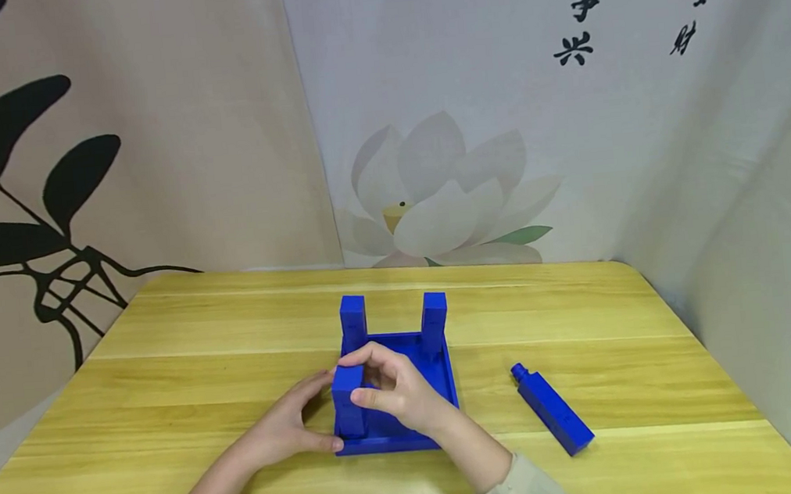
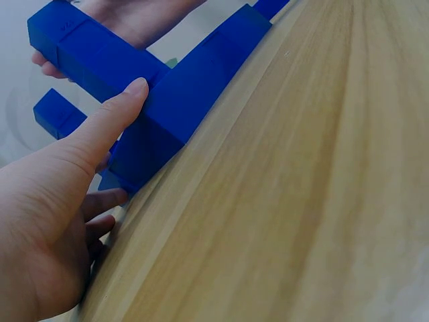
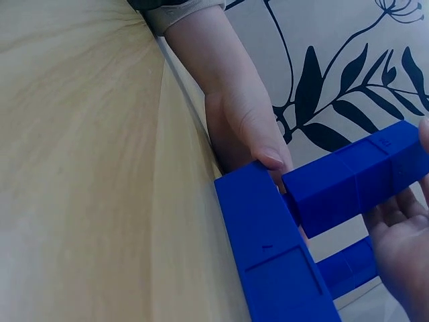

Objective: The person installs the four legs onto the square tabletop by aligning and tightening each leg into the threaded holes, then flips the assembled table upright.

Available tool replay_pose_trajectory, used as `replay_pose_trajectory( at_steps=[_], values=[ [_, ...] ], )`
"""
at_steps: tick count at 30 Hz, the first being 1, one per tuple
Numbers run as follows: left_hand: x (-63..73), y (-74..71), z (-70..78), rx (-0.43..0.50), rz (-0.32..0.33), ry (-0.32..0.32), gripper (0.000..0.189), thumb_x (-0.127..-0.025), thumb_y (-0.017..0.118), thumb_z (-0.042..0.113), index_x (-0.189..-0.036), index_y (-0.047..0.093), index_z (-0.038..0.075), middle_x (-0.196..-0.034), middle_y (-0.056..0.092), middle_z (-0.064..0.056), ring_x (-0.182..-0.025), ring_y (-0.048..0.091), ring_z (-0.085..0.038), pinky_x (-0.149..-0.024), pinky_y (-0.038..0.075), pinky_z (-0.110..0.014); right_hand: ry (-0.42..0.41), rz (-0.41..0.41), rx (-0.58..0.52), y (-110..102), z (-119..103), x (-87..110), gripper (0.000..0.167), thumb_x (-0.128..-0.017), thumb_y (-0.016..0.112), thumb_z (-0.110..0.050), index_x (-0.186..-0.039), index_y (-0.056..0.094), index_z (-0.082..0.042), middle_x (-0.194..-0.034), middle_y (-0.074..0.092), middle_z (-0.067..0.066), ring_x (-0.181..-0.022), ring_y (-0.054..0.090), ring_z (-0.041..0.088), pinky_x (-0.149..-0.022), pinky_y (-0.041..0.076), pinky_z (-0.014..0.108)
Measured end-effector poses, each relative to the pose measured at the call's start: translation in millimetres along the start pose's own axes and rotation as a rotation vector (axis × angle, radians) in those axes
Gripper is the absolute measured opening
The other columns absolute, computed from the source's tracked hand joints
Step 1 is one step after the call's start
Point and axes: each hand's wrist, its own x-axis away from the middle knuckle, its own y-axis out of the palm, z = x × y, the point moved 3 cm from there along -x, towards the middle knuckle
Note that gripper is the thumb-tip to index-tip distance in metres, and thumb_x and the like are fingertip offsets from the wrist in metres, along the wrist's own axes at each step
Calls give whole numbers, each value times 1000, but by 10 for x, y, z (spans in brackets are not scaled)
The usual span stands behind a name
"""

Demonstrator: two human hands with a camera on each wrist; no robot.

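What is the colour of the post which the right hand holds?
Blue; the post shows best in the right wrist view.

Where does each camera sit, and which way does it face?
Head: on the head, facing forward and down at the blue tray; left hand, right hand and forearms show.
Left wrist: on that wrist, facing the tray side-on; both hands show.
Right wrist: on that wrist, facing a blue leg and tray; both hands and left sleeve show.
Both wrist views share the leg and both hands.
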Motion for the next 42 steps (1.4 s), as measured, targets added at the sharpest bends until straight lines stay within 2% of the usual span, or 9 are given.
replay_pose_trajectory(
  at_steps=[6, 12, 14, 17, 21, 26, 32, 38, 42],
  values=[
    [9, -3, 8, -7, 3, -5, 96, -68, 87, 34, -143, 39, -1, -148, 28, -30, -134, 24, -49, -104, 21, -66, 4, 22, 30, 4, 29, 10, 50, -91, 67, -31, -118, 48, 7, -117, 55, 5, -103, 55, 13, -85, 47, 25],
    [6, -1, 4, -21, -1, -23, 96, -68, 87, 36, -144, 39, 1, -148, 28, -30, -134, 24, -50, -104, 21, -66, -4, 55, 40, 18, 26, 16, 45, -91, 68, -23, -116, 46, 8, -120, 48, 32, -108, 52, 15, -94, 43, 30],
    [5, -1, 4, -28, -2, -24, 97, -68, 86, 37, -144, 39, 0, -148, 28, -30, -134, 24, -50, -104, 21, -66, 23, 72, 24, 23, 24, 18, 46, -90, 69, -22, -117, 46, 8, -121, 47, 34, -109, 52, 15, -97, 41, 31],
    [5, 0, 0, -36, -1, -28, 98, -68, 86, 37, -144, 38, -1, -148, 28, -30, -134, 23, -50, -104, 21, -66, 47, 93, 27, 30, 22, 23, 48, -89, 70, -23, -117, 47, 7, -119, 52, 25, -109, 52, 16, -100, 39, 34],
    [4, 3, -10, -34, -4, -27, 98, -68, 86, 37, -144, 38, -1, -148, 27, -31, -134, 23, -50, -104, 20, -66, 54, 107, 46, 35, 31, 26, 55, -86, 72, -33, -119, 47, 4, -117, 55, 13, -111, 51, 18, -103, 38, 36],
    [-8, 8, -24, -17, -8, 3, 100, -69, 85, 39, -147, 35, 3, -149, 28, -27, -135, 24, -47, -105, 20, -65, 39, 77, 42, 26, 42, 21, 63, -87, 69, -41, -126, 47, 3, -123, 52, 25, -119, 48, 21, -106, 35, 38],
    [-14, 8, -39, -19, -2, 50, 103, -69, 84, 41, -149, 32, 6, -151, 28, -21, -137, 23, -43, -107, 18, -63, 18, 8, 28, 6, 28, 17, 58, -96, 57, -34, -135, 44, 8, -129, 50, 27, -128, 43, 25, -106, 34, 38],
    [-9, 6, -45, -34, -2, 11, 104, -68, 84, 42, -148, 32, 3, -151, 27, -24, -136, 22, -45, -106, 18, -65, 58, -17, 46, -4, 6, 20, 56, -98, 54, -32, -136, 45, 7, -136, 49, 21, -130, 40, 34, -105, 36, 36],
    [-8, 2, -45, -29, -4, -22, 104, -68, 85, 42, -148, 32, 1, -150, 26, -26, -136, 23, -47, -105, 19, -65, 63, -17, 57, -3, 11, 10, 52, -98, 54, -31, -133, 48, 7, -132, 50, 26, -123, 48, 30, -100, 41, 36]
  ],
)
